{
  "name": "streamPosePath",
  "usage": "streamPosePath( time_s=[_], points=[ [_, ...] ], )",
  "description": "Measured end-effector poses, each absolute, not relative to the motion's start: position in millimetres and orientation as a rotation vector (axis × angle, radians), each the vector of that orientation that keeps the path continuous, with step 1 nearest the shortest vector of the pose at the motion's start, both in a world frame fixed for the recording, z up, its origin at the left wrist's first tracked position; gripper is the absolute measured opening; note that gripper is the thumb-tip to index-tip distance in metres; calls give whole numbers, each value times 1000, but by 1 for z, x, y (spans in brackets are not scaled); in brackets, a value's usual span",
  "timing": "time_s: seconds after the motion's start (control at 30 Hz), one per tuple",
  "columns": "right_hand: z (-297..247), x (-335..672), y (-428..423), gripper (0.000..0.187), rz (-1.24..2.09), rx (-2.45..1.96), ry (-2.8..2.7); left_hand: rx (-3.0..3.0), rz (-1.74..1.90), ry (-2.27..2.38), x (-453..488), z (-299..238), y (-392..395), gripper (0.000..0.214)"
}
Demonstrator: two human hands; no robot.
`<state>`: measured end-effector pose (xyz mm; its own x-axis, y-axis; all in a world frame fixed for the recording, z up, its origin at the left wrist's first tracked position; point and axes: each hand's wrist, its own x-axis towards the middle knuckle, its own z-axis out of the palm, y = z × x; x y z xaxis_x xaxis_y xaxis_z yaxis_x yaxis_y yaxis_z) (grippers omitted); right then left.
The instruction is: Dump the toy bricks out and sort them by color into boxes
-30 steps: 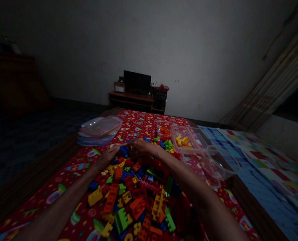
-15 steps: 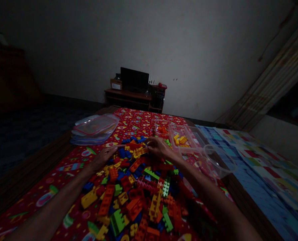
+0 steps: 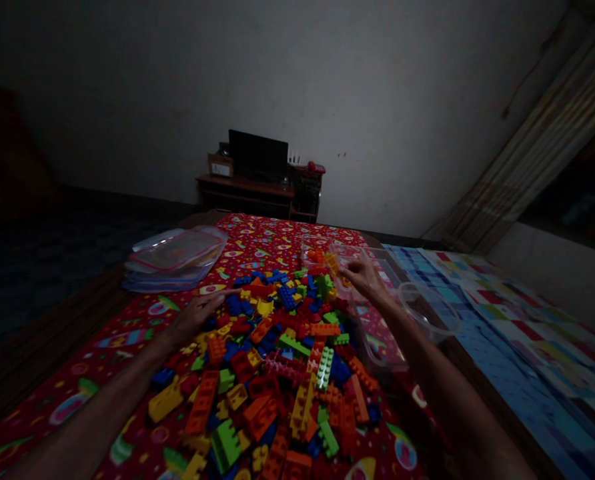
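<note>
A large heap of toy building bricks (image 3: 257, 400) in red, orange, yellow, green and blue spreads over the red patterned cloth. My left hand (image 3: 200, 313) rests at the heap's left edge, index finger stretched toward a red brick (image 3: 260, 291); it holds nothing visible. Above the clear plastic containers at the right, my right hand (image 3: 362, 277) pinches a yellow building brick (image 3: 332, 263) between thumb and fingers. Orange bricks (image 3: 317, 256) lie in the far-left container (image 3: 308, 241). My right hand partly hides the container beside it.
Stacked clear lids (image 3: 177, 253) lie at the left side of the table. A round clear tub (image 3: 430, 313) stands at the right near the table edge. Beyond that edge is a bed with a blue checked cover (image 3: 457, 333). A desk with a monitor (image 3: 258, 155) stands by the wall.
My right hand has moved from the far part of the heap rightward to above the containers, carrying the yellow brick. My left hand stays by the heap. The view has shifted slightly.
</note>
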<state>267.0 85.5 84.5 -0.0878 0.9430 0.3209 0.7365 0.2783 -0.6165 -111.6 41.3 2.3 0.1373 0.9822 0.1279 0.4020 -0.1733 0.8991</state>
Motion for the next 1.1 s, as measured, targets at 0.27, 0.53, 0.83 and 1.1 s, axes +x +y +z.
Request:
streamPosePath(
  time_s=[0.27, 0.53, 0.83, 1.1],
  points=[
    [76, 317, 96, 33, -24, -1999, -1750, 1640, 1142, 1378, -101, 5, 34, 69],
    [80, 275, 79, 31, -133, -1702, -2131, 1608, 1142, 1349, -101, 5, 33, 69],
    [64, 232, 73, 31, -249, -1792, -2315, 1745, 1000, 1352, -112, 2, 41, 75],
    [66, 212, 70, 25, 50, -1839, -2282, 1757, 988, 1388, -114, 1, 44, 77]
  ],
)
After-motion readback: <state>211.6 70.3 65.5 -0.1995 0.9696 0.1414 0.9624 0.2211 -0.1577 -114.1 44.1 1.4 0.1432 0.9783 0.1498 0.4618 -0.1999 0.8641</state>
